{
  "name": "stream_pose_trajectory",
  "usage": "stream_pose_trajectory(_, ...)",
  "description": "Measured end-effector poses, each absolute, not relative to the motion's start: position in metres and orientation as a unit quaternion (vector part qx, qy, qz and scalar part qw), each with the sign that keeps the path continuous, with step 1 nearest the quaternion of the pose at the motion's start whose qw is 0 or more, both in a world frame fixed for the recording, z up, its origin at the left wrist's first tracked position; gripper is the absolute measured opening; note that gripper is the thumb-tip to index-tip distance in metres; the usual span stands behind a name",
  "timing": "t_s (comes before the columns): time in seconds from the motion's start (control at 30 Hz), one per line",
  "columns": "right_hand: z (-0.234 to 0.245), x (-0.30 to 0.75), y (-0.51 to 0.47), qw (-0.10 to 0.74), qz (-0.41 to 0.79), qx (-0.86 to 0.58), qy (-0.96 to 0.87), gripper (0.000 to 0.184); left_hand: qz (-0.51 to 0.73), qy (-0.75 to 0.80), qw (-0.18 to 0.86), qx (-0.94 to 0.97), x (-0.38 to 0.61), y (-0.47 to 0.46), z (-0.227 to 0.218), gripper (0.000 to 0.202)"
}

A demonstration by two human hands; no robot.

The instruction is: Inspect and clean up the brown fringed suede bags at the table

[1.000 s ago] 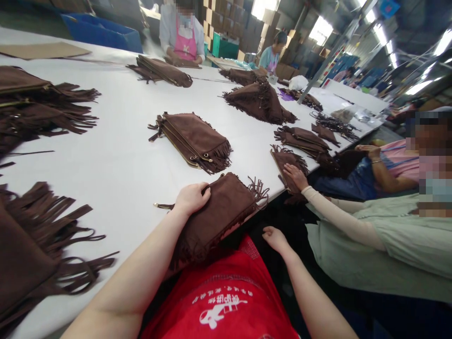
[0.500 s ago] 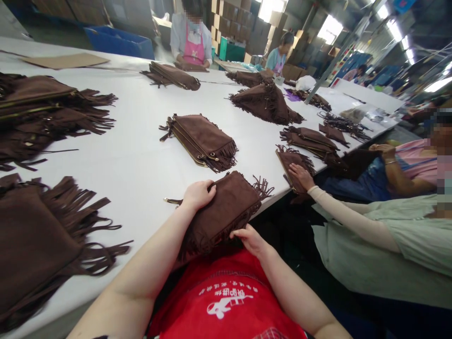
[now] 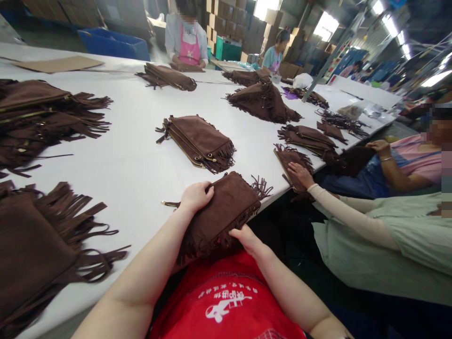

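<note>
A dark brown, flat, suede-like pouch (image 3: 226,202) with fringed edges lies at the near edge of a white-topped table (image 3: 130,150), just before the person's red printed apron (image 3: 226,292). The left hand (image 3: 197,196) grips its far side, thumb across the upper face. The right hand (image 3: 247,238) is at the near fringe, thumb against it; its fingers are hidden, so whether it grips cannot be told. Beyond sits a stack of brown, gold-zipped pouches (image 3: 201,136).
</note>
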State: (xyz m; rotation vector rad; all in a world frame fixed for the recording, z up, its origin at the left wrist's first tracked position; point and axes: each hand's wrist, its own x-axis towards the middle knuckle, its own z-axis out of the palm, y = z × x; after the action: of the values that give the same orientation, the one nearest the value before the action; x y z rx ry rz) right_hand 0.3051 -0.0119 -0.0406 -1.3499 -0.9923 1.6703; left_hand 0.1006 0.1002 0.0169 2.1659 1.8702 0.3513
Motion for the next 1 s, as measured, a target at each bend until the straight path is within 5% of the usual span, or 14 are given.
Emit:
stream_pose_trajectory(0.1,-0.059,0.308,-0.014,0.251,0.615,-0.603,-0.443,0.005,0.119,0.640,0.125,0.749,0.100,0.100,0.016,0.043)
stream_pose_trajectory(0.27,-0.088,0.359,-0.025,0.129,0.537,-0.693,-0.463,0.010,0.119,0.637,0.122,0.752,0.099,0.100,0.016,0.044)
stream_pose_trajectory(0.43,-0.083,0.418,-0.018,0.174,0.468,-0.733,-0.462,0.017,0.116,0.638,0.121,0.752,0.100,0.102,0.016,0.043)
stream_pose_trajectory(0.63,-0.052,0.383,0.006,0.439,0.509,-0.577,-0.464,0.034,0.154,0.626,0.142,0.751,0.098,0.096,0.021,0.043)
stream_pose_trajectory(0.8,-0.039,0.337,-0.005,0.428,0.665,-0.467,-0.395,0.029,0.146,0.601,0.170,0.767,0.098,0.089,0.022,0.042)
stream_pose_trajectory(1.0,-0.049,0.346,-0.013,0.310,0.563,-0.591,-0.488,0.008,0.122,0.611,0.156,0.766,0.098,0.092,0.018,0.045)
